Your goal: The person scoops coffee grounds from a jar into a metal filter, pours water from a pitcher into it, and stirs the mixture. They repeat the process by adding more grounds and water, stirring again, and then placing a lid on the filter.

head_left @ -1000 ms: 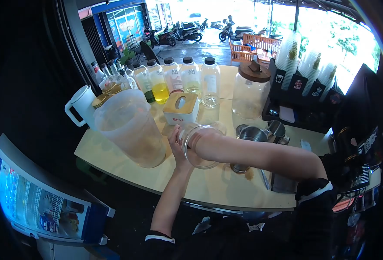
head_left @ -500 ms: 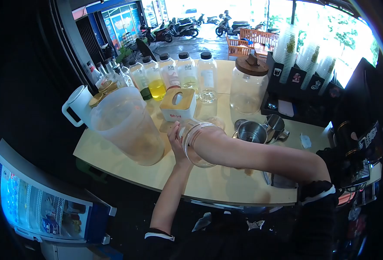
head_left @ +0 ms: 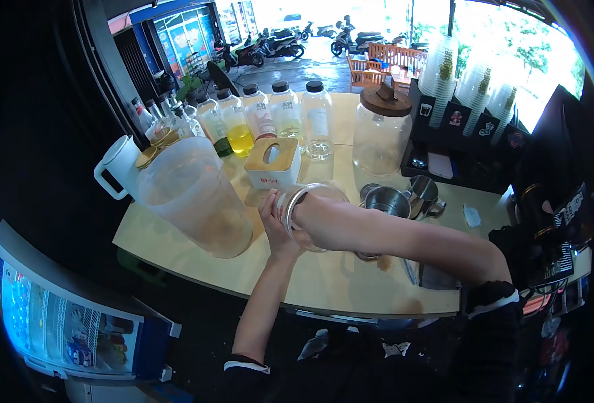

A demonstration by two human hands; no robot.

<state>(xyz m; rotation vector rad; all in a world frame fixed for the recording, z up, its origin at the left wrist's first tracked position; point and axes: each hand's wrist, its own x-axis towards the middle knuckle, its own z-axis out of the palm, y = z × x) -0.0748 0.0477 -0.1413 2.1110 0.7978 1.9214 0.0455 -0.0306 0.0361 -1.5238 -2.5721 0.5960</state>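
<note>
A clear glass jar [head_left: 336,191] is tipped with its wide mouth facing me above the counter. My left hand [head_left: 274,218] wraps around its left side near the rim, fingers closed on the glass. My right hand [head_left: 316,216] reaches into the mouth; its fingers are hidden inside, so their grip does not show. Just behind the jar is a white tissue box [head_left: 272,176] with a wooden lid. Steel pitchers [head_left: 387,201] stand to the right, partly behind my right forearm.
A large frosted plastic pitcher [head_left: 206,208] stands at left, beside a white jug [head_left: 122,168]. Capped bottles [head_left: 318,121] line the back, with a wood-lidded glass jar [head_left: 380,144] to their right. Cup stacks [head_left: 438,74] rise at back right. A drinks fridge [head_left: 62,316] is lower left.
The jar's mouth and my right hand have shifted slightly, with the hand still inside. My left hand keeps its hold. The whole view has moved a little.
</note>
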